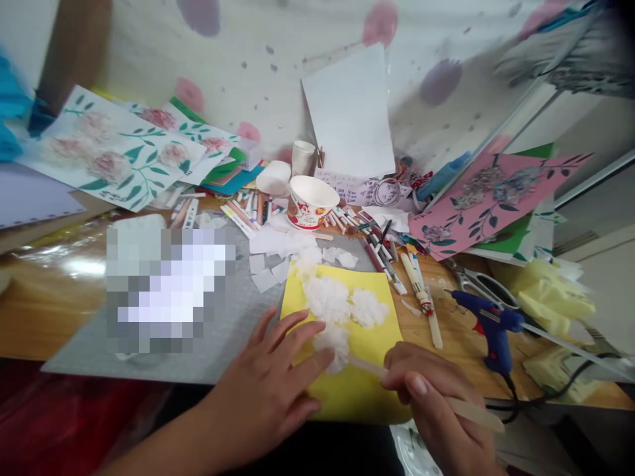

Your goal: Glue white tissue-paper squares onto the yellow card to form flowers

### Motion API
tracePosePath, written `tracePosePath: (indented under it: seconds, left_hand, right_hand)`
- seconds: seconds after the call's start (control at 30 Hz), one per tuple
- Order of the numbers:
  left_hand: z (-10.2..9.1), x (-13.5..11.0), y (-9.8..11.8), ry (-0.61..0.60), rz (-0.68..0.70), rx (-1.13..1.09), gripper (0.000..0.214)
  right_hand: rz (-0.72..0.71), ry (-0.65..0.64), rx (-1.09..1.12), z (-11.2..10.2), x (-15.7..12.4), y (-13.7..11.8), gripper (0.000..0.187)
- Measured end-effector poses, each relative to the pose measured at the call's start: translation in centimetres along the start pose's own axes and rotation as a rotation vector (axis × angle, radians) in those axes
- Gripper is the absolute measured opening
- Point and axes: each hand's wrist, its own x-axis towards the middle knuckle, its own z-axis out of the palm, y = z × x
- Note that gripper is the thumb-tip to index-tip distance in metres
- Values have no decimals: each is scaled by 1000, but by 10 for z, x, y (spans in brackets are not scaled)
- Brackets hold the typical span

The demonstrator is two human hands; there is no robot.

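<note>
A yellow paper sheet lies on the grey cutting mat in front of me. Three white crumpled tissue flowers sit on it. My left hand rests flat on the yellow sheet's left side, fingers spread, with the fingertips touching the lowest tissue flower. My right hand is closed around a flat wooden stick. The stick's tip points at the lowest tissue flower.
A blue glue gun and scissors lie to the right. A paper cup, markers, white tissue scraps and floral paper crafts crowd the table's back. A pink floral card leans at right.
</note>
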Motion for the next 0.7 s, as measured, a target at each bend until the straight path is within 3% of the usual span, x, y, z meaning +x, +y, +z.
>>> tracePosePath:
  seconds: [0.23,0.57,0.7]
  left_hand:
    - [-3,0,3,51,-35,-80,37]
    - [-7,2,3,24,-29,-121,36]
    - [-8,2,4,-7,-37,-110,48]
  right_hand:
    - [58,-48,6,8,15,5,31]
    - [267,103,198,13,17,23,37]
    - [223,161,312,11,18,22,33]
